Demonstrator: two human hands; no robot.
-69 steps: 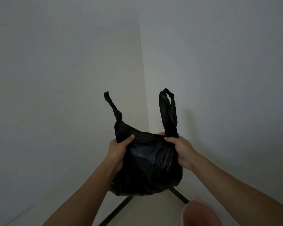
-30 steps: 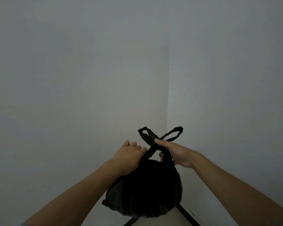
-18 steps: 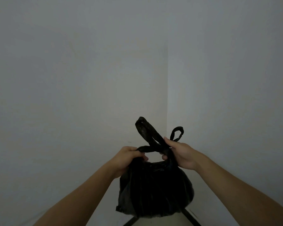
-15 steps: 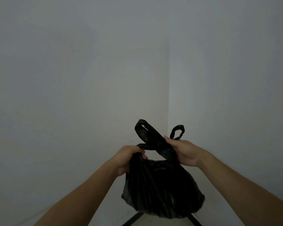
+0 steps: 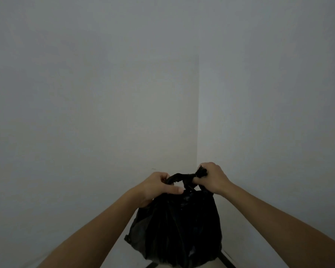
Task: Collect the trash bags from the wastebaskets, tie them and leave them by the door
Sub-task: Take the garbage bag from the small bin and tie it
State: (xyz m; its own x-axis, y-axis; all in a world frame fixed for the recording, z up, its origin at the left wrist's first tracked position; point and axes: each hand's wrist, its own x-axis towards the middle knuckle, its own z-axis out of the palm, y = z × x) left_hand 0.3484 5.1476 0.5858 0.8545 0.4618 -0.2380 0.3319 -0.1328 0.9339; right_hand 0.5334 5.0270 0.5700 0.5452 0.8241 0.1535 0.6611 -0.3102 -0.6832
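Both hands are closed tight on the black bag's (image 5: 178, 227) twisted handles. The left hand (image 5: 156, 187) grips one end, the right hand (image 5: 213, 178) the other. The bag hangs in the air before a wall corner (image 5: 198, 113).

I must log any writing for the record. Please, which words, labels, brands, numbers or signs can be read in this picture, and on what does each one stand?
None can be read.
The black bag shows no print or label on the side that faces the camera.
The walls are bare, with no sign.
The left hand and right hand grip the bag's twisted handles, which bear no writing either.
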